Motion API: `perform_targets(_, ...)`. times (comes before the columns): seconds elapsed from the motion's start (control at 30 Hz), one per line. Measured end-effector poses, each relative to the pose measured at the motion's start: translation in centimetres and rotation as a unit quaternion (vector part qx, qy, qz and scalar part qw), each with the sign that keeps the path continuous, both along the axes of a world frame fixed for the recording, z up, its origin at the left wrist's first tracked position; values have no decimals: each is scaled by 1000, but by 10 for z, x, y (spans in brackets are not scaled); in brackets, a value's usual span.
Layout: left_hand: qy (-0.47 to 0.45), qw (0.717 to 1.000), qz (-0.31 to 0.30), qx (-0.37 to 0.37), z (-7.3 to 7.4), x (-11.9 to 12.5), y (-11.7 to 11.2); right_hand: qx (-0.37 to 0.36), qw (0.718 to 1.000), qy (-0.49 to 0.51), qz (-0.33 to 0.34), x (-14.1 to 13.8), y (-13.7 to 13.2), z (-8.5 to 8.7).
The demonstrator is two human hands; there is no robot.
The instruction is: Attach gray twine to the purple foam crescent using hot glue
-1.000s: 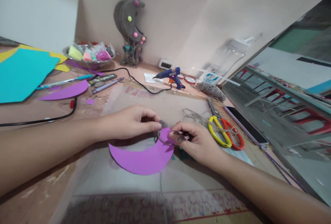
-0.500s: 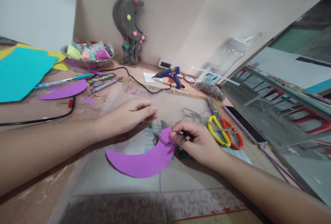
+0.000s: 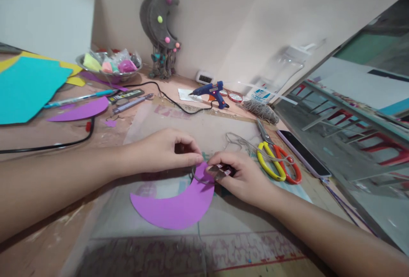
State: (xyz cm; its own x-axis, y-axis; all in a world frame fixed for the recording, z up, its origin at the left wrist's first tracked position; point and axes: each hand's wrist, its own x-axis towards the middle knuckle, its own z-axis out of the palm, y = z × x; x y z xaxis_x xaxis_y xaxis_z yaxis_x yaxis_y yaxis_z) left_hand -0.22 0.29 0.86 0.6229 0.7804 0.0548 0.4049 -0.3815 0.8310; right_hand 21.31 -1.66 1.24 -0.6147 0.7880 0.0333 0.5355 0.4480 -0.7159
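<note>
A purple crescent [image 3: 174,209], cut from a flat foam-like sheet, is held just above the plastic-covered work surface. My left hand [image 3: 162,151] is closed, thumb and forefinger pinching the crescent's upper tip, which they cover. My right hand [image 3: 241,174] grips the crescent's upper right edge. A small dark object [image 3: 225,169] with pale marks also sits in the right fingers; its kind is unclear. Grey yarn [image 3: 201,180] loops across the crescent near the tip, and a strand hangs below it. Scissors [image 3: 271,162] with yellow and red handles lie right of my right hand.
Behind stand a blue glue gun [image 3: 211,91], a small digital clock [image 3: 204,76] and a grey yarn bundle [image 3: 260,111]. A phone [image 3: 303,153] lies at the right edge. Left are turquoise sheets [image 3: 28,89], a metal bowl [image 3: 108,76] and a black cable [image 3: 47,150]. A grey moon ornament [image 3: 159,21] leans at the wall.
My left hand has moved right and down onto the crescent's tip, covering the grey yarn-wrapped end that showed before. The crescent has dropped slightly. My right hand keeps its grip.
</note>
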Motion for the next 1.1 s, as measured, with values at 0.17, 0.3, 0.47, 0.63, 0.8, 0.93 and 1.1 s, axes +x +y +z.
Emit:
perform_targets(0.17, 4, 999, -32, 5, 0, -1, 0, 20, 1000, -13, 7, 0, 1, -1)
perform_targets(0.3, 0, 999, -32, 4, 0, -1, 1, 22, 1000, -9, 7, 1, 1, -2)
perform_targets(0.47, -3, 999, -35, -5, 0, -2, 1, 23, 1000, -4, 5, 2, 1, -2)
perform_targets(0.63, 6, 999, -43, -5, 1, -2, 1, 40, 999, -4, 11, 3, 1, -4)
perform_targets(0.8, -10, 999, -52, -1, 1, -2, 0, 36, 999, -8, 11, 4, 1, -5)
perform_targets(0.93, -18, 999, -48, -8, 0, -2, 1, 34, 999, -6, 7, 4, 1, -4)
perform_targets(1.1, -5, 999, -27, -19, 1, -2, 1, 44, 999, 6, -16, 4, 0, -5)
